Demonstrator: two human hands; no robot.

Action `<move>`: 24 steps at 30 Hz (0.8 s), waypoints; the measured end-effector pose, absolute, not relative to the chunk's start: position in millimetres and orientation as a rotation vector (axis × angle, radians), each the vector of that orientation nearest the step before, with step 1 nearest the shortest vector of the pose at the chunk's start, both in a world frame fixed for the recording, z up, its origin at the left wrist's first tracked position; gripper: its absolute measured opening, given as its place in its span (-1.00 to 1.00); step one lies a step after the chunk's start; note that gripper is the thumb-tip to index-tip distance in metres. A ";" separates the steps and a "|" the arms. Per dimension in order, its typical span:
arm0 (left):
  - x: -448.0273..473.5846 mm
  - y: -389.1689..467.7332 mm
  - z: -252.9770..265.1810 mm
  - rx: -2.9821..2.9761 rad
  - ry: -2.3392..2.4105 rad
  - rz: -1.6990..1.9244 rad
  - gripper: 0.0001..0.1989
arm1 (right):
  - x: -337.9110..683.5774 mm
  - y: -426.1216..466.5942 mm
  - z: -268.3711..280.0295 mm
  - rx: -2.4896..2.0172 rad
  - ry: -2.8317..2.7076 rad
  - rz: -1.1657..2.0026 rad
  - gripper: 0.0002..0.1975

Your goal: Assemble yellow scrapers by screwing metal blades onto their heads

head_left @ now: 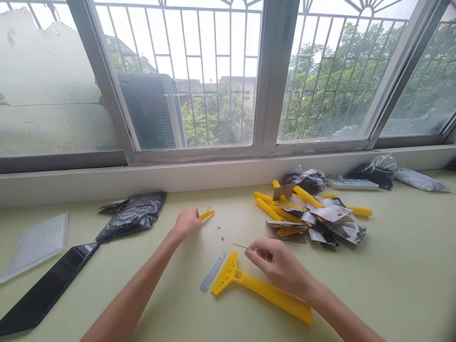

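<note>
My left hand (188, 221) is closed around one end of a small yellow plastic piece (207, 214), low over the table. My right hand (272, 259) pinches a thin metal rod (242, 246) that points left; its other end is hidden in my fingers, so its kind does not show. Below that hand lies a yellow scraper handle (270, 295), its wide head to the left with holes in it. A flat grey metal plate (213, 270) rests beside the head. Tiny screws (223, 238) are scattered between my hands, with more specks near the yellow piece.
At the right stands a pile of yellow scrapers (302, 209) with card packaging (335, 213). Dark-filled plastic bags (135, 216) and a black flat panel (50, 289) lie left, near a clear sheet (39, 244). A white power strip (356, 184) sits by the window wall.
</note>
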State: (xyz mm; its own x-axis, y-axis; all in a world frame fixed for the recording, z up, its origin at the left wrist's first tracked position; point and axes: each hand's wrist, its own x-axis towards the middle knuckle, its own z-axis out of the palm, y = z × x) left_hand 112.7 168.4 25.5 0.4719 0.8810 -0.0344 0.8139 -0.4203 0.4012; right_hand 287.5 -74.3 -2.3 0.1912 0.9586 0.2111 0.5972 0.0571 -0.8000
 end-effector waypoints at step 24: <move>124.3 57.6 54.4 1.426 0.414 0.164 -0.53 | 302.5 -68.0 2.1 -1.127 -0.884 0.879 -0.65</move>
State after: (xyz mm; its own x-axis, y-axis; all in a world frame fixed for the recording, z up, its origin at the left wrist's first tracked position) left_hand 124.3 57.6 54.4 0.9181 0.3535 -0.1795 0.1348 0.1474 0.9798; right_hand 302.5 -68.0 2.1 0.3892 0.9114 0.1334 -0.1289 0.1973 -0.9718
